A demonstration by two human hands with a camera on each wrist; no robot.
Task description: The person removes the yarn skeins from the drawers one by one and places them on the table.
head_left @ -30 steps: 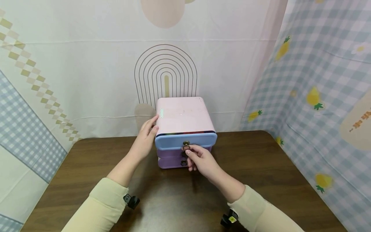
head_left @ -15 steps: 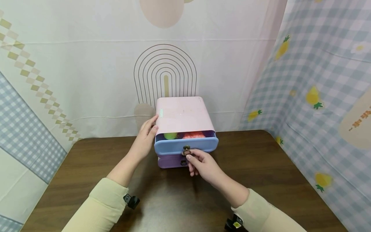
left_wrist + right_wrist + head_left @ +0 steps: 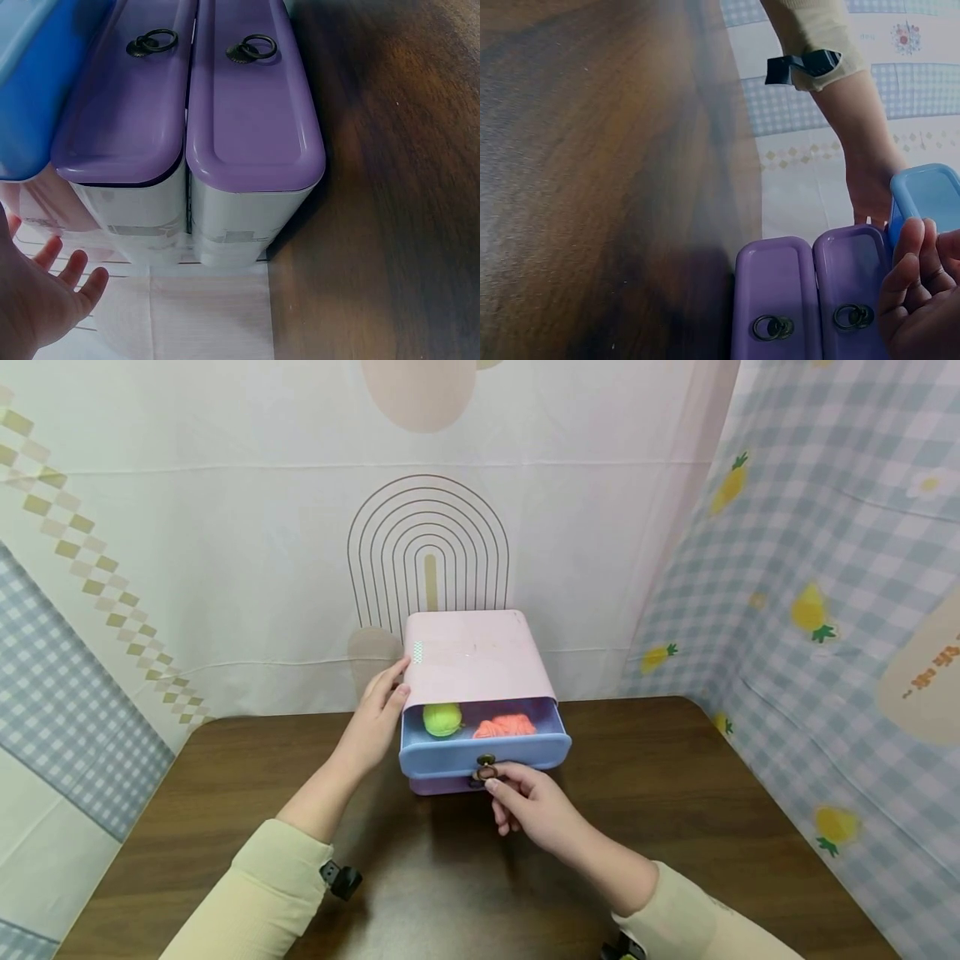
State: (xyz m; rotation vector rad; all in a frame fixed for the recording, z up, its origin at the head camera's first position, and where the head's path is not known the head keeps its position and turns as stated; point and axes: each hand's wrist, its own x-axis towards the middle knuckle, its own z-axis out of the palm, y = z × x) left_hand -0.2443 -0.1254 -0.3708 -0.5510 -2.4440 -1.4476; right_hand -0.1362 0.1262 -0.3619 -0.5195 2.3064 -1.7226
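A small drawer cabinet with a pink top (image 3: 476, 652) stands against the back wall. Its blue top drawer (image 3: 438, 762) is pulled out toward me. Inside lie a yellow-green ball (image 3: 442, 719) and a coral-orange bundle (image 3: 506, 727) that looks like yarn. My right hand (image 3: 543, 810) pinches the drawer's bronze ring pull (image 3: 486, 772) between thumb and index finger. With fingers extended, my left hand (image 3: 375, 714) rests against the cabinet's left side. In the left wrist view, two purple drawers (image 3: 255, 112) sit closed below the blue one, each with a ring pull.
The cabinet stands near the back edge of a dark wooden table (image 3: 247, 777). Behind it hangs a pale patterned cloth (image 3: 285, 568). A checked cloth (image 3: 810, 710) with pineapple prints closes off the right side.
My right hand has drawn the blue drawer out toward me by its ring, bringing the ball and the coral-orange bundle into view. My left hand has stayed against the cabinet's side.
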